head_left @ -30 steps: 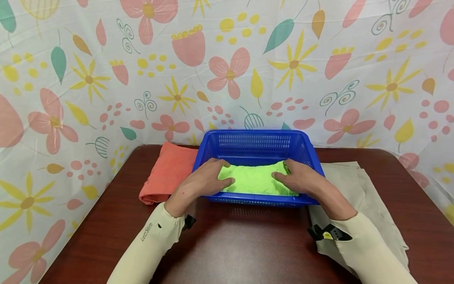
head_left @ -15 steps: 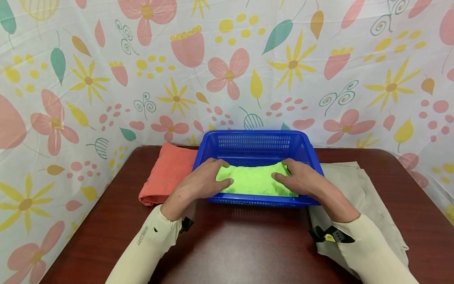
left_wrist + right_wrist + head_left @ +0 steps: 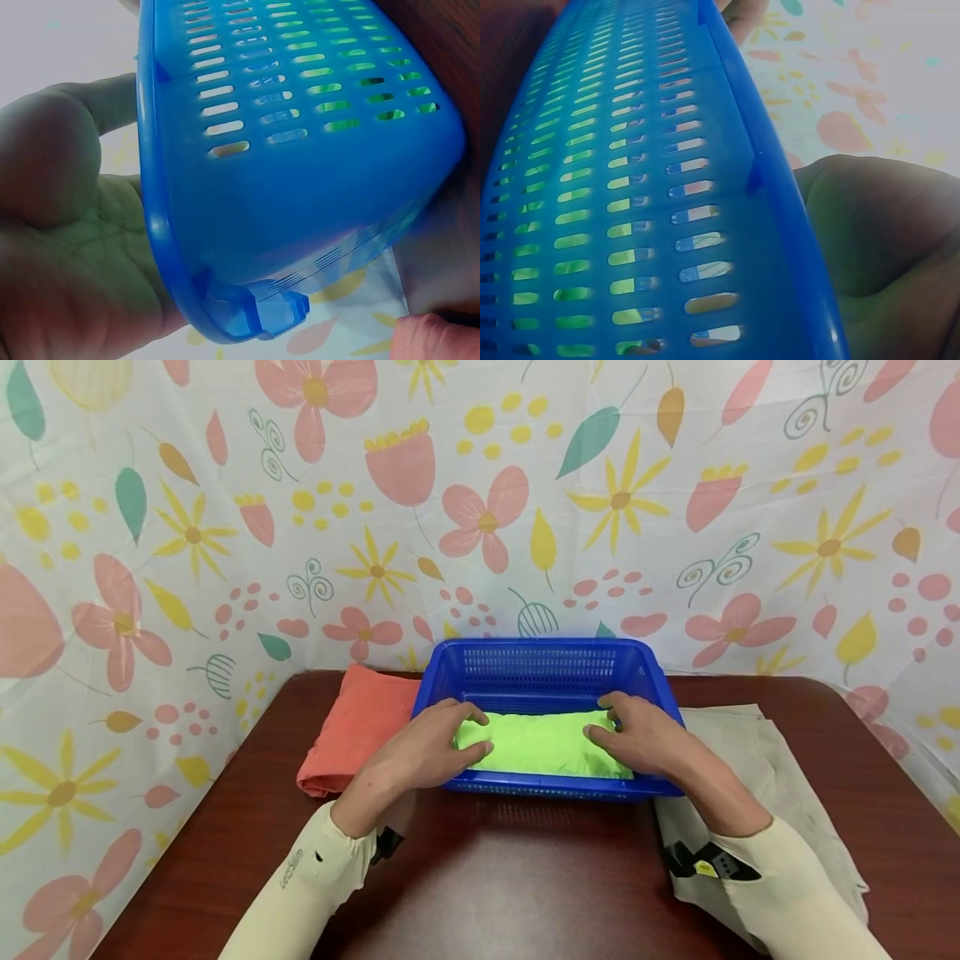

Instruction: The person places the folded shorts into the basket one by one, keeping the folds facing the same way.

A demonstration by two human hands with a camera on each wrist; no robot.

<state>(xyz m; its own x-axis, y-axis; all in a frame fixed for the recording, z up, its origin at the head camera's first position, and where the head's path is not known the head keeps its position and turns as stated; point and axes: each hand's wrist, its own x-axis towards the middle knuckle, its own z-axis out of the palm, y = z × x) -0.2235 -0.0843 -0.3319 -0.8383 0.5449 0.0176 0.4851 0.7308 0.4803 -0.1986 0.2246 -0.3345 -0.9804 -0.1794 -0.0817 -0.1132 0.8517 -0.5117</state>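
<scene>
Hands (image 3: 423, 745) relaxed and apart, flanking green cloth (image 3: 542, 745) in blue basket (image 3: 555, 785); contact unclear.

A white floral cloth (image 3: 555, 527) hangs behind the table (image 3: 540, 843) and along its left side; pale light shines on the glossy red-brown wood toward the table's near edge.

Black wrist straps (image 3: 678, 858) peek from cream sleeves (image 3: 288, 906), the left one lettered.

Studio-type setup: floral bkdrop (image 3: 555, 552), tbl (image 3: 517, 877)
</scene>
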